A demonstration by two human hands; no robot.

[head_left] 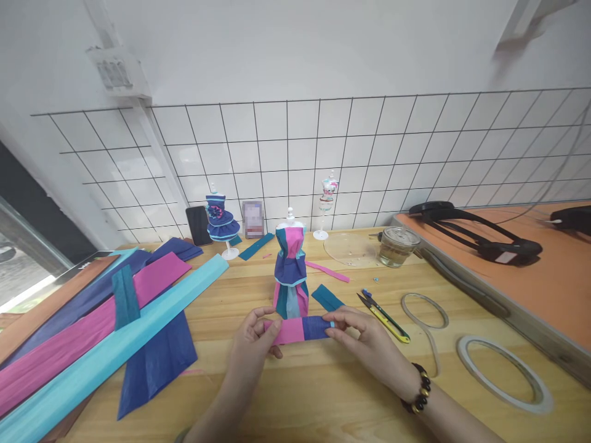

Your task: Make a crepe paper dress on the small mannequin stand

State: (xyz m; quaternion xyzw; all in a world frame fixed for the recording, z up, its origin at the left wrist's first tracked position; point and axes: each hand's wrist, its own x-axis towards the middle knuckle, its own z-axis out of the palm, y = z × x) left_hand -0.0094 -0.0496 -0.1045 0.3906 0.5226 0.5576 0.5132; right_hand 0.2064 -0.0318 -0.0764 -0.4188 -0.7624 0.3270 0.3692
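Between my two hands a short crepe paper strip, half pink and half dark blue, is stretched out level above the table. My left hand pinches its pink end, and my right hand pinches the blue end, where a bit of light blue shows. Just behind the strip stands a small mannequin dressed in pink, teal and dark blue paper. The strip and my hands cover the bottom of its skirt. A folded teal paper piece lies behind my right hand.
Crepe paper sheets are piled at left. Yellow-handled snips and tape rolls lie at right, near a glass cup. Two more mannequins, one in a blue dress and one in a floral top, stand by the wall grid.
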